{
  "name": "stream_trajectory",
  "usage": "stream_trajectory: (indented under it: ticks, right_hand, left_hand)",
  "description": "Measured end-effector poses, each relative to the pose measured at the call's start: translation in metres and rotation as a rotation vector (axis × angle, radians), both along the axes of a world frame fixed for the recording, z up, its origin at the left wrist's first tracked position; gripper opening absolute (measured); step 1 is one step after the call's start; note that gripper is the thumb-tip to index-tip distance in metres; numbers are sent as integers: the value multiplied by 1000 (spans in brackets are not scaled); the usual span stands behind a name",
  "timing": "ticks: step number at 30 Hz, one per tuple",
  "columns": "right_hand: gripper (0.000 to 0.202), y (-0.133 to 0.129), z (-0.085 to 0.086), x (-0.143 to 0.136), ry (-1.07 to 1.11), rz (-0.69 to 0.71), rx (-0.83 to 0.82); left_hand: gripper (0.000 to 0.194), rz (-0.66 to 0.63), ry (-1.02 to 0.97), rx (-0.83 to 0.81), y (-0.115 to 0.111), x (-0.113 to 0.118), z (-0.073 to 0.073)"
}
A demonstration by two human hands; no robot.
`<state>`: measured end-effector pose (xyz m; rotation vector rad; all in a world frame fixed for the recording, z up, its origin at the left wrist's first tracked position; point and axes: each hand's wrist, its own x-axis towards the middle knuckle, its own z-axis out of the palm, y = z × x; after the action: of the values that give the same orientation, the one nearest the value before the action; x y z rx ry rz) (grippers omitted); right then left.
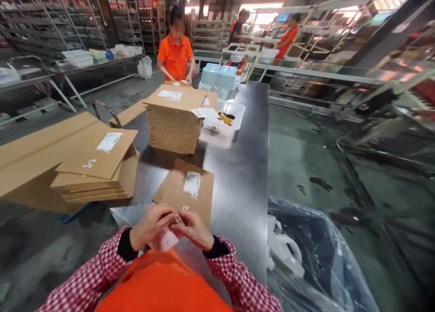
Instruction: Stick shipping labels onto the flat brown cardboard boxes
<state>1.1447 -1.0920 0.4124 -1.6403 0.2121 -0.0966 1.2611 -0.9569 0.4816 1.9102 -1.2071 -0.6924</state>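
Close to my body, at the table's near edge, my left hand [152, 226] and my right hand [194, 228] meet with bent fingers. Between and below them shows a small pale pink piece [166, 241], perhaps paper or labels; its exact kind I cannot make out. Both hands are closed on it, fingertips nearly touching. Just beyond lies a flat brown cardboard piece [200, 201] with a white barcode label [192, 182] and white handwriting, partly over another cardboard piece. A clear plastic sheet [127, 213] sticks out left of my left hand.
Cardboard stacks stand at left [91, 189] and centre [173, 131] of the metal table [244, 167]. A white basket [238, 110] holds a yellow tape roll [227, 117]. At right is a plastic-lined bin [316, 230]. A co-worker [175, 54] stands across the table.
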Motion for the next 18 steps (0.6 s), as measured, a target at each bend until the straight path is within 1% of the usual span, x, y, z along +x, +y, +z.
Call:
stream_trajectory:
  ticks: [2, 4, 5, 7, 9, 11, 13, 15, 18]
  right_hand:
    - [40, 0, 18, 4, 37, -23, -14]
    - [40, -11, 33, 1, 43, -65, 5]
    - [39, -18, 39, -2, 35, -86, 6]
    - [37, -28, 48, -6, 10, -133, -15]
    - [36, -33, 53, -8, -10, -182, -27]
    - [34, -32, 54, -9, -21, -233, 0]
    - [35, -27, 50, -10, -30, -317, 49]
    - [37, -17, 43, -13, -37, -420, 84]
    - [37, -1, 25, -18, -43, -557, 136]
  left_hand:
    - [34, 16, 156, 12, 10, 11, -3]
    - [36, -16, 314, 42, 23, 20, -12]
    - [37, -40, 363, 58, 29, 23, -18]
    - [43, -45, 386, 72, 38, 26, -30]
    - [49, 8, 394, 59, 43, 27, -40]
    - [50, 71, 391, 25, 45, 27, -43]
    - [49, 95, 397, -2, 43, 28, -42]
    - [50, 80, 415, -14, 40, 30, -40]
    - [50, 80, 437, -25, 36, 32, -40]
